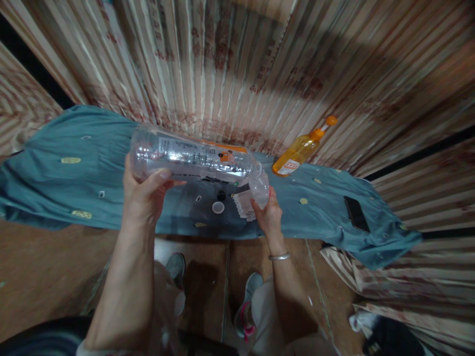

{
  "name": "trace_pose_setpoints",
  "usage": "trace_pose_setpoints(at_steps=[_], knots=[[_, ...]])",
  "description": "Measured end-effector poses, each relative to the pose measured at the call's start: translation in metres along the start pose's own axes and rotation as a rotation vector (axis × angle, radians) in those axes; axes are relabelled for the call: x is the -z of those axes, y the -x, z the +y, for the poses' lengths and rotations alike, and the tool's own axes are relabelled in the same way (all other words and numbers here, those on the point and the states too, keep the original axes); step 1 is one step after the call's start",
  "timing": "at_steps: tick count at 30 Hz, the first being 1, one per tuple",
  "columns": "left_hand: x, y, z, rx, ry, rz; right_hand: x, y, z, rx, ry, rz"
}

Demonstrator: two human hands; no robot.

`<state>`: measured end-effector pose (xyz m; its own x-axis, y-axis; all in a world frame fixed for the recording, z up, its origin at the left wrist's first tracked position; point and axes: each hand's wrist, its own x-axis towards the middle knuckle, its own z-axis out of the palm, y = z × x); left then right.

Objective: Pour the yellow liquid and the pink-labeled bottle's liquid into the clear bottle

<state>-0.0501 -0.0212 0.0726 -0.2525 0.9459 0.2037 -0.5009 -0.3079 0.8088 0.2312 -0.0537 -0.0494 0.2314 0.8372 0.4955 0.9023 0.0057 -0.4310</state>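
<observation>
My left hand (pixel 146 193) is wrapped round the base end of a large clear plastic bottle (pixel 185 155) with an orange and dark print. The bottle lies tipped nearly level, its mouth pointing right. At that mouth, my right hand (pixel 270 212) grips a small clear container (pixel 260 189), which seems to touch the bottle's neck; whether liquid flows between them I cannot tell. Under the right hand a whitish scallop-edged cloth or packet (pixel 244 205) rests on the table. A round white lid (pixel 218 207) and a small black cap (pixel 221 196) lie left of it.
An orange pump bottle (pixel 297 154) with yellow-orange liquid stands at the back, right of my hands. A dark phone (pixel 356 213) lies near the right end of the teal tablecloth (pixel 92 183). Striped curtains (pixel 222 74) hang close behind the table.
</observation>
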Motion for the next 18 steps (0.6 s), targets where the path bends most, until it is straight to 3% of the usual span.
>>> trace_pose_setpoints(at_steps=[18], knots=[[-0.0048,0.0026,0.0006,-0.035,-0.039,-0.015,0.0015,-0.0012,-0.0008,-0.013,-0.046,-0.023]])
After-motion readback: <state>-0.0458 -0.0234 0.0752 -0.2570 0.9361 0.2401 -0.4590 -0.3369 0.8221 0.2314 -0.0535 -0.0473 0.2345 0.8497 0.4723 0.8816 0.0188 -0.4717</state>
